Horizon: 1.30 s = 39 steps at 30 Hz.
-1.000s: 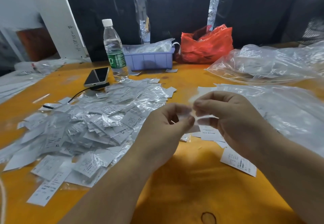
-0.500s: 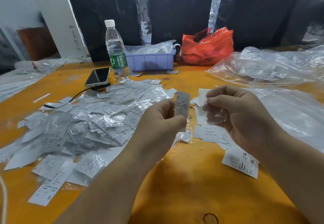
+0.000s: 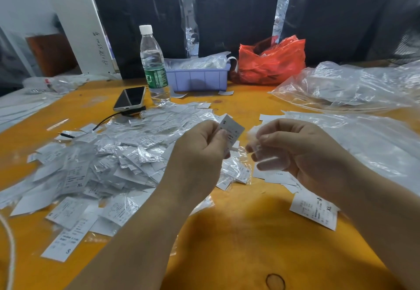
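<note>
Water bottle (image 3: 152, 62), phone (image 3: 130, 97), lilac bin (image 3: 200, 78) and red bag (image 3: 272, 60) across the table (image 3: 227, 244)

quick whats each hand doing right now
left hand: pinches a white label marked S.
right hand: fingers curled, pinching a small clear plastic sleeve, which is blurred.

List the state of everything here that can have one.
left hand: pinching the S label
right hand: pinching a small clear bag
S label: tilted, held in the air
water bottle: upright, capped
phone: face up, screen dark
purple bin: open, holds bagged labels
red bag: crumpled
</note>
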{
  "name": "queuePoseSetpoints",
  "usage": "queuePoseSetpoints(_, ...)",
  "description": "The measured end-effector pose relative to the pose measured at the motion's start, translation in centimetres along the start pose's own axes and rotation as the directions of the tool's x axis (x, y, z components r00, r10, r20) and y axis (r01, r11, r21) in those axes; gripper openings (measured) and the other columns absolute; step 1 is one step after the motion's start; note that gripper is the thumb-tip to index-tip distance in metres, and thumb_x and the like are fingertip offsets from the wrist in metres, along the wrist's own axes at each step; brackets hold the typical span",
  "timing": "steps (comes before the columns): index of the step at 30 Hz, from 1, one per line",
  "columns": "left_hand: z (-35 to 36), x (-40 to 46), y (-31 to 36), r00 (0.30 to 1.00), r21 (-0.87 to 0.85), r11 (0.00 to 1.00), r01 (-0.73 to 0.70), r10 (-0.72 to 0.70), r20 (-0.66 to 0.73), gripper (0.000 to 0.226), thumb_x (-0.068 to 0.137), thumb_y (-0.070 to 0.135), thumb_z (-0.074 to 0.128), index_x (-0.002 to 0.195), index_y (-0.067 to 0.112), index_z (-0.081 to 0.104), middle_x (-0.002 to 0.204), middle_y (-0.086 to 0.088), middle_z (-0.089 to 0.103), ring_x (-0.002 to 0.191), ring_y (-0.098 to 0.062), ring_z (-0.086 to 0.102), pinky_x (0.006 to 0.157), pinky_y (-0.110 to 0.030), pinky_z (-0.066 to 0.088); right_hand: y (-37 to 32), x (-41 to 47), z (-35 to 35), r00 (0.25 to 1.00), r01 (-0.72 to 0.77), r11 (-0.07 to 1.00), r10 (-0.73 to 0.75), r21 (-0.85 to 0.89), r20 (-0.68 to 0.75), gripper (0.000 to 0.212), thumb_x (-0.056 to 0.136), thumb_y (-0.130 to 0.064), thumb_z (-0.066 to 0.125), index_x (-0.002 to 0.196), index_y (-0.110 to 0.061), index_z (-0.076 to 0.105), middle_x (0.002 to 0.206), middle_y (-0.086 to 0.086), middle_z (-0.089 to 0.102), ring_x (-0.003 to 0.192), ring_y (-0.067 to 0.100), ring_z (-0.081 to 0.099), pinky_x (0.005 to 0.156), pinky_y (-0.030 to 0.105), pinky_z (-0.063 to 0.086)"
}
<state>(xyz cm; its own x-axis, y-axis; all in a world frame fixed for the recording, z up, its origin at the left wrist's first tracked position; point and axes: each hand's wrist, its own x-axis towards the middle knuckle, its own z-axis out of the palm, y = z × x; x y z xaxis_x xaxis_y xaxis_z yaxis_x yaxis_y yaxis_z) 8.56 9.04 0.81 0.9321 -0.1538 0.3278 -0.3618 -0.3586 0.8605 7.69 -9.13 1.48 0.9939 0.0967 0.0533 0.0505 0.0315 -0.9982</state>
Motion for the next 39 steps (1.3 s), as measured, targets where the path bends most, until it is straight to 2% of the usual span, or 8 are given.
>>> queuePoseSetpoints(3,-0.01,0.19,-0.23,0.999,0.066,0.997,-0.034,0.035,-0.022,0.018,0.098,0.019,0.052,0.093,0.032,0.064,0.078,0.010,0.067,0.069,-0.002,0.060,0.051,-0.021,0.047,-0.07,-0.25,0.06,1.000,0.012,0.999,-0.011,-0.043,0.022,0.017,0.083,0.008,0.062,0.096,-0.002,0.063,0.078,0.017,0.072,0.062,0.022,0.063,0.057,0.030,0.057)
queuePoseSetpoints(8,-0.16,0.02,0.08,0.998,0.040,0.998,-0.046,0.044,0.055,0.018,0.095,0.017,0.055,0.088,0.025,0.069,0.072,0.005,0.066,0.057,-0.012,0.054,0.050,-0.029,0.043,-0.40,-0.47,0.08,0.997,0.031,0.992,-0.021,-0.126,0.079,0.035,0.080,0.012,0.063,0.109,-0.006,0.061,0.071,0.017,0.067,0.058,0.025,0.050,0.053,0.028,0.051)
queuePoseSetpoints(13,-0.74,0.46,-0.13,0.991,-0.082,0.997,0.012,-0.001,0.136,0.019,0.093,0.011,0.057,0.083,0.019,0.071,0.053,0.016,0.054,0.043,0.000,0.042,0.044,-0.009,0.032,-0.76,-0.57,-0.17,0.992,0.039,0.978,-0.013,-0.206,0.125,0.039,0.085,0.010,0.060,0.117,-0.011,0.057,0.070,0.013,0.069,0.053,0.020,0.051,0.055,0.029,0.051)
queuePoseSetpoints(18,-0.76,0.42,0.03,0.992,-0.127,0.991,0.029,-0.013,0.125,0.020,0.075,0.024,0.053,0.077,0.015,0.070,0.056,0.010,0.057,0.042,-0.002,0.039,0.042,-0.011,0.031,-0.78,-0.60,-0.25,0.990,0.037,0.974,-0.006,-0.224,0.141,0.037,0.084,0.009,0.060,0.115,-0.010,0.059,0.067,0.013,0.068,0.050,0.019,0.050,0.051,0.025,0.049)
queuePoseSetpoints(23,-0.65,0.23,-0.02,0.988,-0.065,0.997,0.041,-0.031,0.153,0.018,0.091,0.008,0.056,0.079,0.011,0.070,0.050,0.018,0.053,0.042,0.001,0.047,0.041,-0.008,0.032,-0.71,-0.67,-0.12,0.983,0.055,0.968,-0.010,-0.244,0.182,0.034,0.085,0.005,0.062,0.115,-0.009,0.060,0.067,0.012,0.067,0.051,0.019,0.048,0.052,0.024,0.048)
queuePoseSetpoints(31,-0.33,0.00,0.11,0.975,-0.054,0.997,0.061,-0.048,0.219,0.016,0.088,0.015,0.059,0.077,0.008,0.069,0.071,-0.022,0.055,0.048,-0.010,0.038,0.044,-0.022,0.032,-0.46,-0.62,-0.11,0.979,0.115,0.965,-0.070,-0.235,0.191,0.032,0.085,0.006,0.062,0.115,-0.006,0.060,0.067,0.014,0.067,0.051,0.018,0.051,0.050,0.024,0.047)
queuePoseSetpoints(34,-0.18,0.04,0.09,0.972,-0.041,0.996,0.075,-0.064,0.224,0.017,0.091,0.013,0.059,0.078,0.009,0.069,0.080,-0.025,0.058,0.059,-0.014,0.044,0.052,-0.026,0.034,-0.30,-0.58,-0.14,0.978,0.147,0.955,-0.101,-0.258,0.182,0.031,0.085,0.007,0.063,0.112,-0.007,0.062,0.070,0.013,0.069,0.056,0.018,0.056,0.049,0.026,0.048)
queuePoseSetpoints(39,-0.13,0.09,0.03,0.972,-0.055,0.995,0.087,-0.073,0.224,0.018,0.091,0.014,0.059,0.078,0.008,0.069,0.076,-0.022,0.058,0.061,-0.014,0.044,0.051,-0.023,0.033,-0.09,-0.47,-0.28,0.977,0.195,0.950,-0.166,-0.245,0.134,0.033,0.081,0.011,0.065,0.106,-0.011,0.066,0.074,0.012,0.070,0.065,0.022,0.061,0.049,0.028,0.052)
